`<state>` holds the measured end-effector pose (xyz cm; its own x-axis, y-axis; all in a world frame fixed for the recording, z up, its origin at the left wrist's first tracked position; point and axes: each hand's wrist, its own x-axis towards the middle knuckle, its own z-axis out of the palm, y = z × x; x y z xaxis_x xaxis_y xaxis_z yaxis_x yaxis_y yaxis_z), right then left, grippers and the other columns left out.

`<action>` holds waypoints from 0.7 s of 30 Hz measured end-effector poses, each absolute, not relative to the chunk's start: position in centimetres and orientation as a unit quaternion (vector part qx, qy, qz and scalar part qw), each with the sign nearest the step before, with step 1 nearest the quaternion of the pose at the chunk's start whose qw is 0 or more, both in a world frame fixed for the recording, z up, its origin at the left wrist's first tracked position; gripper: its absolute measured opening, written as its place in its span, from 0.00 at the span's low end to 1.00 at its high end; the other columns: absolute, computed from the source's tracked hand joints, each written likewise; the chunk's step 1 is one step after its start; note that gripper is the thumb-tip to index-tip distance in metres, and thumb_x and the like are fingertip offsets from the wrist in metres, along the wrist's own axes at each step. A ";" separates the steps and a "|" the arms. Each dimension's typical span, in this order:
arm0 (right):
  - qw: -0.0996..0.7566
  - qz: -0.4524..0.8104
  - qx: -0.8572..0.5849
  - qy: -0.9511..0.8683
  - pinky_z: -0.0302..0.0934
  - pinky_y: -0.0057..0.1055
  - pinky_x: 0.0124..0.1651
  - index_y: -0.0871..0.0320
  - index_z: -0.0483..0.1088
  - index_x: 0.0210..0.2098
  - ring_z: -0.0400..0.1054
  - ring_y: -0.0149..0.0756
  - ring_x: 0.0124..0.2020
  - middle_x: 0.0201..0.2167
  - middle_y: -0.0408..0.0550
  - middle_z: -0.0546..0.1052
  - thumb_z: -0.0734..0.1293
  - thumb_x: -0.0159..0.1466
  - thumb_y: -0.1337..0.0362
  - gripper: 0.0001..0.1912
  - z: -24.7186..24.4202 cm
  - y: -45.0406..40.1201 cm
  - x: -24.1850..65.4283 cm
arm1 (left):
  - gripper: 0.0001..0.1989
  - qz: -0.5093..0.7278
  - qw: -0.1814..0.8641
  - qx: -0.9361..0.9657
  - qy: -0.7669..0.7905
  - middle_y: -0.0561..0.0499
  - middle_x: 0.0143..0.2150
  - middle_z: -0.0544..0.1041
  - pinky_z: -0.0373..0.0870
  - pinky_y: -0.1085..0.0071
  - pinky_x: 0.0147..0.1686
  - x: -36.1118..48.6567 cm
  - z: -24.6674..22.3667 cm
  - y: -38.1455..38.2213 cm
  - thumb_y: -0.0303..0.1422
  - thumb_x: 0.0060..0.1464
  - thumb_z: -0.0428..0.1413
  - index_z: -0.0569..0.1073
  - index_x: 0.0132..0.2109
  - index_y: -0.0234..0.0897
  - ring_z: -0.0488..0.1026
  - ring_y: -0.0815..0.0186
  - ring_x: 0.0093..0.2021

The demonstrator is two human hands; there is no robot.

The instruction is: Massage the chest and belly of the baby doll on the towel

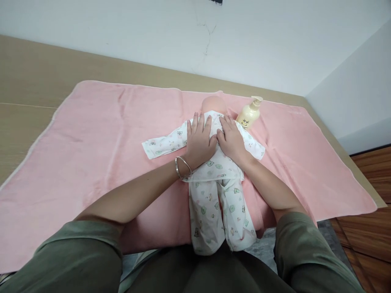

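A baby doll [214, 105] lies on a pink blanket, dressed in a white printed top [210, 173] and matching trousers [207, 215]. Its smooth, bald head points away from me and no face shows. Both sleeves spread out sideways, and the trouser legs reach to the near edge, close to my body. My left hand [200, 140] rests flat on the upper part of the top, fingers stretched out, a silver bangle [180, 168] at its wrist. Beside it, my right hand [231, 138] lies flat on the other side of the top, the thumbs almost touching.
A cream pump bottle [249, 114] is to the right of the doll's head, partly behind its shoulder. The pink blanket [146, 110] covers most of the wooden table [39, 61]. A white wall [146, 32] borders the far side, and wood-grain panels [372, 232] are at lower right.
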<state>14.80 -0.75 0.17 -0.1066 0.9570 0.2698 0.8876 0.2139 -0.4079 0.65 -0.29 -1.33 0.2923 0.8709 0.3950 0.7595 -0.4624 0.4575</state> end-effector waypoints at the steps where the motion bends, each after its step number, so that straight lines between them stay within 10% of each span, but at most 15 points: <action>1: 0.237 0.071 -0.624 -0.741 0.41 0.51 0.74 0.70 0.56 0.67 0.43 0.48 0.74 0.71 0.62 0.55 0.53 0.68 0.62 0.31 0.2 -0.8 14.8 | 0.33 0.305 0.092 0.798 0.512 0.31 0.74 0.49 0.38 0.37 0.69 0.6 -1.3 -0.3 0.35 0.60 0.46 0.56 0.69 0.24 0.41 0.43 0.75; 21: 0.149 0.073 -0.617 -0.770 0.35 0.52 0.75 0.74 0.47 0.70 0.37 0.48 0.75 0.73 0.65 0.49 0.49 0.71 0.61 0.32 1.4 -1.0 14.4 | 0.32 0.304 0.107 0.822 0.470 0.24 0.72 0.51 0.42 0.40 0.70 0.0 -2.4 0.2 0.37 0.65 0.39 0.52 0.68 0.16 0.45 0.46 0.74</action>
<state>14.39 -1.01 1.45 -0.1954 0.9708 0.1389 0.9271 0.2291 -0.2967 0.03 0.22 -2.40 0.3739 0.8369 0.3997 0.7072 -0.5361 0.4610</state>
